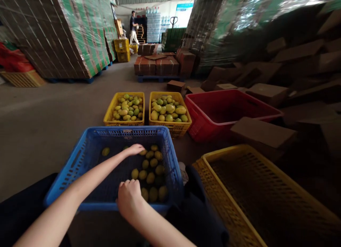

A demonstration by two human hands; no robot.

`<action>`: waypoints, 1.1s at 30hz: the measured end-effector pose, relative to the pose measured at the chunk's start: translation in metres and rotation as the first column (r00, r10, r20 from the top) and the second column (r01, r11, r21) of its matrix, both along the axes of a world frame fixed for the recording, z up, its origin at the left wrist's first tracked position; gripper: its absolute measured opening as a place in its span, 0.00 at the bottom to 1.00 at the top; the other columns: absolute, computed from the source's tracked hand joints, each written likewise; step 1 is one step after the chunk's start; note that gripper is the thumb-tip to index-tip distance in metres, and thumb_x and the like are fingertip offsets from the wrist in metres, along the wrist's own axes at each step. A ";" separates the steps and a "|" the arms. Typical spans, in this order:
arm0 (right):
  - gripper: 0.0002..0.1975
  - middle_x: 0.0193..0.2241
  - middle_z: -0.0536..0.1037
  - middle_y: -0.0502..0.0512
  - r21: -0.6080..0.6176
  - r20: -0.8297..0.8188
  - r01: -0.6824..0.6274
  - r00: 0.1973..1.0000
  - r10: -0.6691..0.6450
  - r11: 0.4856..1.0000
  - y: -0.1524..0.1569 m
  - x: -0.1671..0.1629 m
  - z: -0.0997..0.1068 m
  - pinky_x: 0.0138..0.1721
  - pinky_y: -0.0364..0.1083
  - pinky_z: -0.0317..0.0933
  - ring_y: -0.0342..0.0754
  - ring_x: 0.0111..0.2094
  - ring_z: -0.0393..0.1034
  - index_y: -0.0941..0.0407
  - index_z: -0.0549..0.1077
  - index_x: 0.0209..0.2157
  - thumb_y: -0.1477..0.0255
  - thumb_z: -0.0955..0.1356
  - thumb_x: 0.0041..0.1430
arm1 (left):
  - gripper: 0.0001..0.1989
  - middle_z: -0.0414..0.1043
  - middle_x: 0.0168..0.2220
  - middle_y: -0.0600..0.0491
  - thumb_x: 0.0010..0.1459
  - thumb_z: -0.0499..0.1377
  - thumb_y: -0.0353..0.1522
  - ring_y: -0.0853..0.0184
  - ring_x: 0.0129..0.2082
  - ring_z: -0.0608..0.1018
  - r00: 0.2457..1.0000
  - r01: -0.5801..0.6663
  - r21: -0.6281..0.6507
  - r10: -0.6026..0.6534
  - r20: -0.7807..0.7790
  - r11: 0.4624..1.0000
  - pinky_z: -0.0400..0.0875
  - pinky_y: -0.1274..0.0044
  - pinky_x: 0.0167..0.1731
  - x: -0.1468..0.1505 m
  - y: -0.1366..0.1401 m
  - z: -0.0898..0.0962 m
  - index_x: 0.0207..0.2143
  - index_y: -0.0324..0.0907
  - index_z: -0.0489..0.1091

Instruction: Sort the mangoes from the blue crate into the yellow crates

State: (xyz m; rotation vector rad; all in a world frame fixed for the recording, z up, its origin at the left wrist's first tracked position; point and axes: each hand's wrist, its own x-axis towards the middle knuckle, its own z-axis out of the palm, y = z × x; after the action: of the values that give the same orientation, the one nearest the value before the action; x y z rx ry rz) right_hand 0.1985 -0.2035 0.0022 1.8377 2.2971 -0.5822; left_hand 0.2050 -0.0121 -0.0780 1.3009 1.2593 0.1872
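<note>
A large blue plastic crate point(128, 131) lies in front of me, with several yellow-green lemons point(150, 177) grouped at its right side. A single lemon point(106, 151) sits toward the back left. My left hand point(135, 149) reaches across the crate, its fingers closed at a lemon point(143, 152) in the back row. Closer to me, my right hand point(130, 196) is curled over the front of the crate, left of the nearest lemons. Its fingers are folded and face away, so what they hold, if anything, is hidden.
Two yellow crates point(124, 122) of fruit stand behind the blue one. A red bin point(226, 123) and a yellow crate point(226, 197) are at right, beside scattered cardboard boxes point(263, 133). Wrapped pallet stacks point(80, 34) rise farther back, where a person point(133, 27) walks.
</note>
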 end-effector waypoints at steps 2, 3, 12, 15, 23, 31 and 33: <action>0.15 0.36 0.77 0.74 0.018 -0.024 -0.006 1.000 0.007 1.000 -0.003 -0.002 0.001 0.36 0.56 0.64 0.63 0.38 0.73 0.70 0.74 0.42 0.75 0.66 0.54 | 0.09 0.69 0.20 0.54 0.50 0.60 0.29 0.61 0.34 0.75 0.993 0.039 -0.040 -0.043 -0.112 0.998 0.68 0.76 0.34 -0.059 -0.023 -0.026 0.18 0.41 0.69; 0.15 0.36 0.77 0.74 0.018 -0.029 -0.003 1.000 0.004 1.000 -0.005 -0.003 0.003 0.36 0.56 0.63 0.64 0.38 0.73 0.70 0.74 0.42 0.76 0.66 0.54 | 0.10 0.68 0.19 0.55 0.50 0.60 0.30 0.61 0.33 0.76 0.984 0.052 -0.065 -0.062 -0.164 0.997 0.68 0.75 0.34 -0.087 -0.033 -0.038 0.17 0.41 0.69; 0.18 0.40 0.77 0.73 -0.149 -0.054 0.073 0.995 -0.081 0.986 0.024 0.038 0.038 0.38 0.53 0.64 0.63 0.43 0.73 0.64 0.71 0.46 0.66 0.66 0.59 | 0.17 0.68 0.49 0.47 0.61 0.56 0.37 0.63 0.45 0.74 0.899 0.056 -0.209 -0.141 -0.415 0.976 0.72 0.65 0.43 -0.218 -0.071 -0.098 0.50 0.40 0.66; 0.15 0.41 0.76 0.70 -0.010 0.064 0.231 0.971 -0.230 0.973 0.036 0.074 0.042 0.39 0.52 0.64 0.62 0.44 0.72 0.63 0.69 0.45 0.67 0.62 0.62 | 0.17 0.67 0.50 0.46 0.61 0.56 0.37 0.62 0.46 0.73 0.893 0.082 -0.192 -0.158 -0.421 0.978 0.71 0.65 0.44 -0.214 -0.056 -0.116 0.51 0.40 0.66; 0.18 0.40 0.78 0.64 -0.139 0.186 0.335 0.933 -0.308 0.932 0.029 0.127 0.023 0.37 0.49 0.64 0.57 0.41 0.75 0.60 0.68 0.48 0.62 0.61 0.63 | 0.11 0.71 0.45 0.47 0.50 0.65 0.33 0.57 0.51 0.71 0.933 0.238 -0.097 -0.255 -0.256 0.966 0.64 0.65 0.51 -0.137 -0.043 -0.169 0.37 0.40 0.71; 0.21 0.40 0.77 0.65 -0.109 0.160 0.340 0.934 -0.321 0.934 0.015 0.143 0.022 0.34 0.49 0.65 0.57 0.39 0.75 0.60 0.68 0.50 0.61 0.61 0.62 | 0.21 0.65 0.54 0.40 0.34 0.69 0.25 0.48 0.61 0.56 0.894 0.447 0.057 -0.445 -0.039 0.893 0.47 0.66 0.60 -0.048 -0.087 -0.192 0.35 0.41 0.72; 0.21 0.39 0.77 0.65 -0.121 0.162 0.354 0.929 -0.333 0.928 0.011 0.147 0.023 0.34 0.49 0.65 0.57 0.38 0.75 0.60 0.68 0.50 0.61 0.61 0.62 | 0.19 0.68 0.51 0.42 0.33 0.69 0.26 0.47 0.59 0.59 0.859 0.512 0.040 -0.512 -0.024 0.858 0.48 0.65 0.59 -0.035 -0.095 -0.198 0.33 0.42 0.72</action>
State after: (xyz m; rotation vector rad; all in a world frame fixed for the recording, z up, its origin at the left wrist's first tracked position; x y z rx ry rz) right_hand 0.3452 -0.1922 0.0251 2.1472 1.8023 -0.6268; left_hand 0.1704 -0.1074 -0.2756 1.6321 0.8785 -0.1762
